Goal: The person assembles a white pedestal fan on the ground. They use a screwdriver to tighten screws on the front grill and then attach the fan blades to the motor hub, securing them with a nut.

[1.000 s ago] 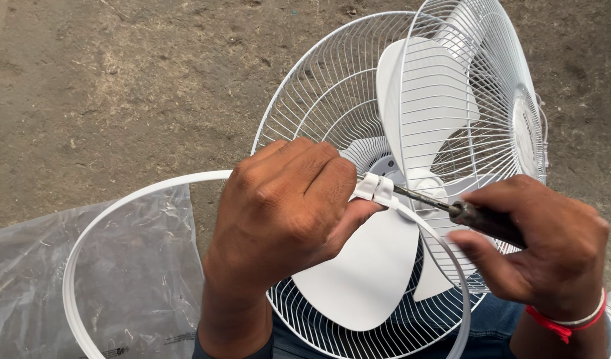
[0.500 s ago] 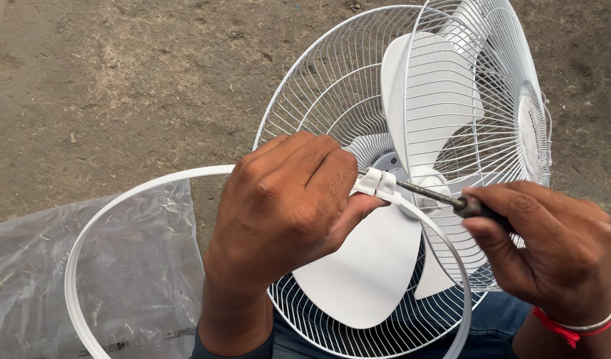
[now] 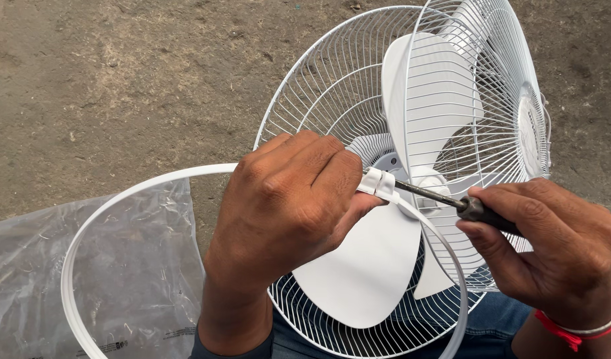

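A white plastic clamp (image 3: pixel 378 184), the small joint where the two ends of a white plastic rim band (image 3: pixel 119 203) meet, sits at the centre of the work, just in front of the hub of a white fan (image 3: pixel 418 93) whose blades (image 3: pixel 365 272) show between two wire grilles; the left hand (image 3: pixel 289 206) is closed around the band right at the clamp, fingers curled over the top and thumb pressing from below, steadying it, while the right hand (image 3: pixel 551 256), to the right of the clamp, is wrapped tightly round the dark handle of a screwdriver (image 3: pixel 452 201) whose metal shaft runs straight into the clamp's side. The step in hand looks to be the turning of the screw that closes the band; whether it is being tightened or loosened cannot be told from this view. The next move would seem to call for keeping the tip square in the screw head and the clamp held firm so the blade does not slip toward the wire. The band loops away to the left of the clamp and round below it, lying loose and not yet seated around the rear grille (image 3: pixel 319 86), while the front grille (image 3: pixel 491 133) stands tilted open to the clamp's right. A crumpled clear plastic bag (image 3: pixel 46 279) lies left of the clamp under the loop, on a bare dirt ground (image 3: pixel 106 80); blue denim shows below, and a red band (image 3: pixel 578 332) circles the right wrist
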`<act>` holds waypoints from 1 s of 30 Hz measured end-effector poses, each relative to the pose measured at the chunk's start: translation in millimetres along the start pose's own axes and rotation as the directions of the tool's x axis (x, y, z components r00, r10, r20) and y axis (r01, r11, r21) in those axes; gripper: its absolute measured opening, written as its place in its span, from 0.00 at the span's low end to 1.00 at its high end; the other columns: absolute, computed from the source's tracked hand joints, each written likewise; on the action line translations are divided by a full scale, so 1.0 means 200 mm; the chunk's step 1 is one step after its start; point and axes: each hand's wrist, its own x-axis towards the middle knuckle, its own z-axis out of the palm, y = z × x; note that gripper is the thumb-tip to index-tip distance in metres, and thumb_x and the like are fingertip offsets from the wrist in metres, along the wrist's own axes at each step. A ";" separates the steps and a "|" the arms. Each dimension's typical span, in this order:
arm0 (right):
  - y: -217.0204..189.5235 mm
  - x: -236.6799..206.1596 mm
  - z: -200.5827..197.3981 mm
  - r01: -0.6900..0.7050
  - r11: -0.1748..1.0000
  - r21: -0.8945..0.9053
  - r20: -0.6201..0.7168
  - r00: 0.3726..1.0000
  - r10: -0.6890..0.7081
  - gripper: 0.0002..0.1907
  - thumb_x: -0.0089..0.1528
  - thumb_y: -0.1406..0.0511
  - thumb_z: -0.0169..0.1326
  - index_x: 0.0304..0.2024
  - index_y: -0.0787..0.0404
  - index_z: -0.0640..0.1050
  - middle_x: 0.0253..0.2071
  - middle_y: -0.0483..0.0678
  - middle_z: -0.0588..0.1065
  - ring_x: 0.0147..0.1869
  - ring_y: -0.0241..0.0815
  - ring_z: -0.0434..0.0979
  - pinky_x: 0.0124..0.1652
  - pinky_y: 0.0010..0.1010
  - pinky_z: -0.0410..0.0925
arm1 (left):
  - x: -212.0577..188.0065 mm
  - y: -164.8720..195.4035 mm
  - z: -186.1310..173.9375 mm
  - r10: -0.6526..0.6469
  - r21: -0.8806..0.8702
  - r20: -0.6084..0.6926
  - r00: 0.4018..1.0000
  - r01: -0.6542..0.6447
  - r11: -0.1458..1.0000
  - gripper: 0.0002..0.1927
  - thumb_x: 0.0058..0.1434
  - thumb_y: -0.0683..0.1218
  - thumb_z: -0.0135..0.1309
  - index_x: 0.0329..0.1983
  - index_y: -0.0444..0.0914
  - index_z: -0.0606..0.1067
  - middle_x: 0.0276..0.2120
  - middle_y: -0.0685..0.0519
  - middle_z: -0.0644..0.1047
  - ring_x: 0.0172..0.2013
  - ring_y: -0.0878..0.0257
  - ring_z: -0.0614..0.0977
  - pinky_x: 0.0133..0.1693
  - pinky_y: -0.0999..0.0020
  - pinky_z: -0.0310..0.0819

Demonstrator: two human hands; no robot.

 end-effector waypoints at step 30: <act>-0.03 0.00 0.01 -0.049 0.999 -0.004 -0.052 0.997 0.049 0.15 0.59 0.62 0.65 0.39 0.69 0.79 0.33 0.54 0.80 0.37 0.42 0.84 0.34 0.26 0.76 | 0.00 0.01 -0.01 0.003 -0.010 0.003 1.000 -0.003 1.000 0.19 0.56 0.51 0.71 0.27 0.36 0.74 0.23 0.52 0.74 0.27 0.62 0.77 0.29 0.63 0.69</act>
